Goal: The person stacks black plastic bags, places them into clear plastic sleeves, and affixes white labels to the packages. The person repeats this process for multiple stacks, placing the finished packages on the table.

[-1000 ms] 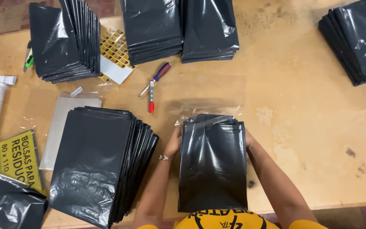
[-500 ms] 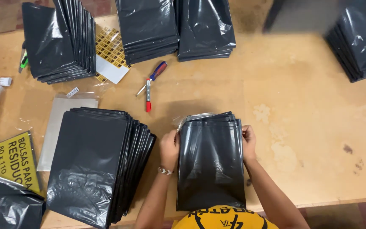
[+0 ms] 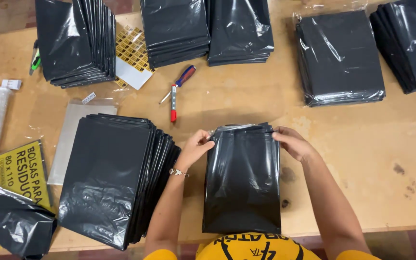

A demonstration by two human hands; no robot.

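Both hands pinch the far edge of a small stack of folded black bags (image 3: 242, 180) that lies flat on the counter (image 3: 362, 159), right in front of the person. The left hand (image 3: 196, 148) has its grip clenched on the left top corner, thumb and fingers closed on a clear plastic sleeve (image 3: 237, 128) that shows as a shiny strip along that edge. The right hand (image 3: 292, 143) grasps the right top corner the same way, fingers curled over the edge.

Judgement: the step in hand looks like working the sleeve mouth over the stack. To do it well, keep both corners level, pull evenly, and hold the stack square so no layers slip out.

Outward from the grip:
- Just left of the left hand: a large fanned pile of black bags (image 3: 114, 178), close beside the wrist. An elbow swing could knock it.
- Beyond the grip, slightly left: a red and blue utility knife (image 3: 176, 91), apart from the stack.
- Farther beyond: two more black stacks (image 3: 205, 29).
- Far right: a wrapped pack (image 3: 340, 58), already in clear film.
- Far left: a yellow label sheet (image 3: 15, 168), and empty clear sleeves.

Nothing lies directly between the hands.
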